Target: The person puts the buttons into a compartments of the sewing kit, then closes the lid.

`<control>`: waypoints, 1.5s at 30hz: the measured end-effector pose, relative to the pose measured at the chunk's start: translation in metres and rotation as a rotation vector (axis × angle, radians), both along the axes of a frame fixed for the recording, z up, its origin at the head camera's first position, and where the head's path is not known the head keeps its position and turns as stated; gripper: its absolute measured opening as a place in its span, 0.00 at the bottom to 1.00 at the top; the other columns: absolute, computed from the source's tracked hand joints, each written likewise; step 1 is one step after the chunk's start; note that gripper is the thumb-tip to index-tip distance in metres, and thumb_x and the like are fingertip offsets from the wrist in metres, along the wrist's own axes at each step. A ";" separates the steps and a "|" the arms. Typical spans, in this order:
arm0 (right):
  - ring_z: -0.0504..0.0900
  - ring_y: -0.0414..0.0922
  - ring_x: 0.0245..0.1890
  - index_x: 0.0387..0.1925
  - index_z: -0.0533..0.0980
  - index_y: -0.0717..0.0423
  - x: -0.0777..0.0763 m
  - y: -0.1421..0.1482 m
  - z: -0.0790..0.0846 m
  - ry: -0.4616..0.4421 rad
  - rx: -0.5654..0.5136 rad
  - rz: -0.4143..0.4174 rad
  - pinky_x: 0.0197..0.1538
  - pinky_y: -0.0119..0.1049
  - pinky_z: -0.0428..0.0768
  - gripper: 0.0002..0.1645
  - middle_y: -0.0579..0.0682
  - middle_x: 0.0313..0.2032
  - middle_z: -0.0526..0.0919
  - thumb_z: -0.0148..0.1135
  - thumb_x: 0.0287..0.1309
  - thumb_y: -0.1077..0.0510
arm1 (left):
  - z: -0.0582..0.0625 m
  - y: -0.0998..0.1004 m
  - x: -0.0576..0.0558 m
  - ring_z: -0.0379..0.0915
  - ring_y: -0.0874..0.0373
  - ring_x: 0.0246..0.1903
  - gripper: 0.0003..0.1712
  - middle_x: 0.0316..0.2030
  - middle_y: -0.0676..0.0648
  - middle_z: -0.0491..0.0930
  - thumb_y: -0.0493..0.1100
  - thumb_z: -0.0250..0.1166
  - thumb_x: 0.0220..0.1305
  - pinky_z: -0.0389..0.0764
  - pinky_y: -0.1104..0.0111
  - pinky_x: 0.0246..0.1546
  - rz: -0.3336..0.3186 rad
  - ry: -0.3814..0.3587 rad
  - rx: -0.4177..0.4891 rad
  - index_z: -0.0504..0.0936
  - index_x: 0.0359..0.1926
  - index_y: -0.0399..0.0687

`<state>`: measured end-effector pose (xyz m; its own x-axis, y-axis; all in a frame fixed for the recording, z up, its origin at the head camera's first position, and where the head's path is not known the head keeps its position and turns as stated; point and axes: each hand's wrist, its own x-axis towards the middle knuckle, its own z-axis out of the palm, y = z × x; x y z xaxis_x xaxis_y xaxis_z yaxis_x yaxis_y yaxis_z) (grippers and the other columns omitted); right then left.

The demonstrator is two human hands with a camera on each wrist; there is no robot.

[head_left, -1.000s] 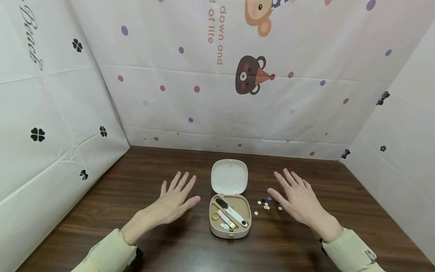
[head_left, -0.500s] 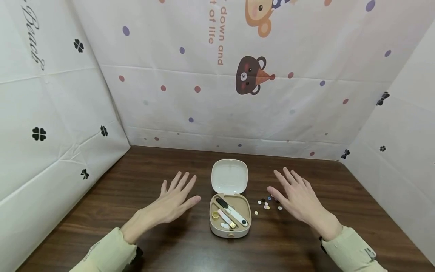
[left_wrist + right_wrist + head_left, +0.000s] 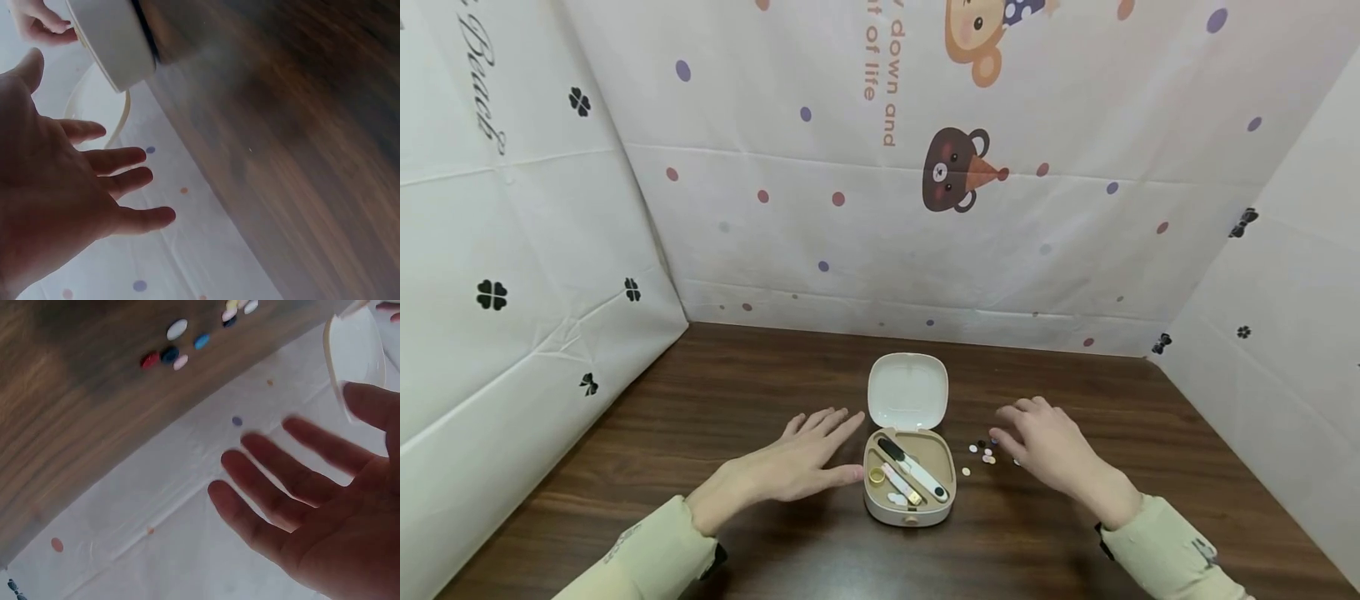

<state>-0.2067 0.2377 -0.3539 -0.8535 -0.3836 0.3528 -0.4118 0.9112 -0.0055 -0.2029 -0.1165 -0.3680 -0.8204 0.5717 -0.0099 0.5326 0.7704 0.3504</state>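
A small white sewing box [image 3: 909,517] stands on the table with its lid [image 3: 907,392] tipped back. In its beige tray lie a black-and-white elongated tool [image 3: 913,469], a pink-and-white strip with a gold end [image 3: 901,483], a gold ring [image 3: 876,475] and small white pieces [image 3: 897,498]. My left hand [image 3: 790,468] is spread at the box's left side, thumb close to its wall; contact cannot be told. My right hand [image 3: 1054,450] hovers over scattered buttons [image 3: 177,329], fingers relaxed and slightly bent, holding nothing. It hides some buttons in the head view.
The dark wooden table [image 3: 760,550] carries the box and buttons. A patterned white sheet [image 3: 760,242] hangs behind, with white side sheets at left [image 3: 535,242] and right [image 3: 1292,367]. One pale button [image 3: 966,472] lies near the box's right side.
My left hand has moved right, closer to the box. My right hand has lowered toward the buttons and its fingers have bent a little. The box and its contents have not moved.
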 end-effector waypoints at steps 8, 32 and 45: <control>0.73 0.39 0.28 0.26 0.83 0.46 -0.001 -0.014 -0.019 0.040 0.052 0.215 0.32 0.35 0.69 0.05 0.40 0.24 0.77 0.74 0.46 0.58 | -0.006 0.011 -0.001 0.42 0.41 0.75 0.45 0.74 0.38 0.51 0.73 0.47 0.65 0.44 0.35 0.68 -0.041 0.012 -0.058 0.51 0.76 0.59; 0.73 0.38 0.27 0.24 0.84 0.43 -0.008 -0.023 -0.042 -0.012 0.031 0.280 0.31 0.30 0.60 0.07 0.38 0.22 0.75 0.76 0.43 0.58 | -0.012 0.017 -0.002 0.43 0.42 0.75 0.46 0.74 0.37 0.51 0.73 0.48 0.64 0.44 0.36 0.68 -0.064 0.001 -0.064 0.51 0.76 0.58; 0.71 0.36 0.27 0.19 0.76 0.43 -0.011 -0.025 -0.040 -0.089 -0.022 0.263 0.32 0.29 0.58 0.15 0.38 0.23 0.74 0.75 0.42 0.61 | -0.013 0.016 -0.001 0.44 0.42 0.75 0.47 0.74 0.37 0.52 0.74 0.47 0.64 0.44 0.36 0.68 -0.058 -0.015 -0.077 0.49 0.76 0.60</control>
<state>-0.2173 0.2130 -0.3939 -0.7536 -0.5891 0.2915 -0.6313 0.7723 -0.0713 -0.2043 -0.1005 -0.3807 -0.7852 0.6156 -0.0672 0.5727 0.7631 0.2995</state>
